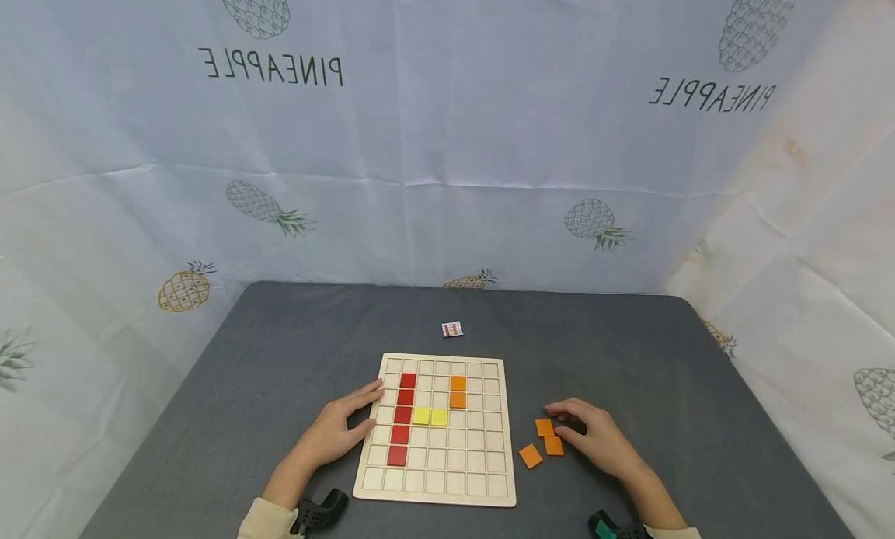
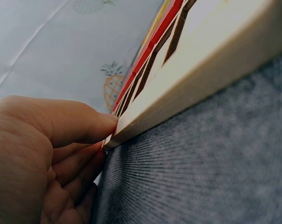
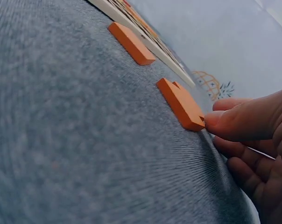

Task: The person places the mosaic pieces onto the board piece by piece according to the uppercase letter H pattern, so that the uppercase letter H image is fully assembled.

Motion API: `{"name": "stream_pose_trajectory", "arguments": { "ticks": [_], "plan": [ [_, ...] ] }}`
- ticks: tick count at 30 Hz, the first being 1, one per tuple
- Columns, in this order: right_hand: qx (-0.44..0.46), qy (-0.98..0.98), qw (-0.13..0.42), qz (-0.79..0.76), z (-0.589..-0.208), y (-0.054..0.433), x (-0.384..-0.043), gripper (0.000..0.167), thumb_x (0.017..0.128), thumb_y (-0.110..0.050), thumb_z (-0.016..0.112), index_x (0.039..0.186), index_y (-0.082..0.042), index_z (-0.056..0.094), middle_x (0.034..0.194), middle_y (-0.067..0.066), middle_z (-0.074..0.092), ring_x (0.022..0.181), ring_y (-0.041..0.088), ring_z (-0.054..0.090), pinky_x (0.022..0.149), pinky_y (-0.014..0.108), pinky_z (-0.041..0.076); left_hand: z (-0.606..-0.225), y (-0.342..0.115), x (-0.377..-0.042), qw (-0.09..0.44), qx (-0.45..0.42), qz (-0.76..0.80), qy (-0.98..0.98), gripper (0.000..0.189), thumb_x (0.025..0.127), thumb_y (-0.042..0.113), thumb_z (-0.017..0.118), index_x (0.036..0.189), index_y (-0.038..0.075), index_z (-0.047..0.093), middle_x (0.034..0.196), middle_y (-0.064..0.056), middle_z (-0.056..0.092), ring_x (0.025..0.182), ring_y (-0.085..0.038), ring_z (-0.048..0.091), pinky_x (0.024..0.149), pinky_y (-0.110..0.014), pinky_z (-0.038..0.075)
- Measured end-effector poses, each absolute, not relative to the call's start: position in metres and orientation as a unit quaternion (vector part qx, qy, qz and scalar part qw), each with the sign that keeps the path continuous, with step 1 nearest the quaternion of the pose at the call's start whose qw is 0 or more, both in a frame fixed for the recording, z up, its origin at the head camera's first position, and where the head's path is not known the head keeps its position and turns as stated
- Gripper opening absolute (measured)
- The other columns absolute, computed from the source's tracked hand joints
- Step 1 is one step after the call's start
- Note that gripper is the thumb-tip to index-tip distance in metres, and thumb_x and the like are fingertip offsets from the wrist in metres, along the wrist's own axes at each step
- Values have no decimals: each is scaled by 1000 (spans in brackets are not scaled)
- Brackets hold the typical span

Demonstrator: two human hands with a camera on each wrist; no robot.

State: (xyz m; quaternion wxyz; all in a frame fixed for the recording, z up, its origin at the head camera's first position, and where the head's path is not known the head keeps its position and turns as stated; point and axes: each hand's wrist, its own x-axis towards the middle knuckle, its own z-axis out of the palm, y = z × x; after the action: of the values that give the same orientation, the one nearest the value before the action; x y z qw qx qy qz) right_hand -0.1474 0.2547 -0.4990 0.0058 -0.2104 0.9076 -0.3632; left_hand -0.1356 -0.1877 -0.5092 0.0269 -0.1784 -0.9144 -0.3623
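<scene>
A pale wooden grid board (image 1: 475,461) lies on the table. A column of several red tiles (image 1: 402,415) runs down its left part, two yellow tiles (image 1: 430,416) sit beside that column, and two orange tiles (image 1: 457,391) are further right. My left hand (image 1: 332,430) rests at the board's left edge, thumb and fingertips touching it, fingers nearly straight. Right of the board lie three loose orange tiles: one tile (image 1: 531,456) apart, an upper tile (image 1: 544,428) and a lower tile (image 1: 553,446) close together. My right hand (image 1: 594,438) is beside that pair, its thumb (image 3: 229,123) at a tile's end, fingers loosely bent.
A small card (image 1: 452,329) with a coloured grid pattern lies behind the board. The dark grey tabletop (image 1: 336,329) ends at a white pineapple-print curtain (image 1: 489,135) at the back and sides. Each wrist wears a dark strap-on device (image 1: 322,511).
</scene>
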Motion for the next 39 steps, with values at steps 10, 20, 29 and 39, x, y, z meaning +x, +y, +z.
{"name": "stream_pose_trajectory", "arguments": {
  "ticks": [10,20,29,39],
  "plan": [
    [-257,901,-4,-351,-501,257,-148,31,85,-16,69,116,-14,67,110,-4,62,90,3,55,77,25,50,-510,-189,-135,32,-189,-368,-910,47,90,20,64,135,10,55,145,-2,46,133,-29,44,102,-51,41],
    [-272,898,-24,-345,-505,255,-148,27,86,-23,69,112,-16,68,107,-7,58,89,3,54,76,25,49,-509,-189,-135,26,-187,-368,-910,47,91,22,63,135,9,55,146,-3,46,133,-30,43,102,-52,41],
    [-208,916,-4,-343,-503,252,-148,22,85,-24,70,107,-22,67,104,-10,60,87,1,55,75,25,50,-511,-189,-136,25,-188,-366,-911,47,91,22,63,136,11,54,145,-2,46,133,-29,44,102,-51,41],
    [-227,906,-30,-355,-497,229,-147,25,82,-18,73,107,-21,68,101,-11,62,85,3,58,75,25,53,-511,-190,-136,24,-189,-369,-910,47,92,25,62,136,11,54,146,-2,45,134,-30,43,102,-52,40]
  ]
}}
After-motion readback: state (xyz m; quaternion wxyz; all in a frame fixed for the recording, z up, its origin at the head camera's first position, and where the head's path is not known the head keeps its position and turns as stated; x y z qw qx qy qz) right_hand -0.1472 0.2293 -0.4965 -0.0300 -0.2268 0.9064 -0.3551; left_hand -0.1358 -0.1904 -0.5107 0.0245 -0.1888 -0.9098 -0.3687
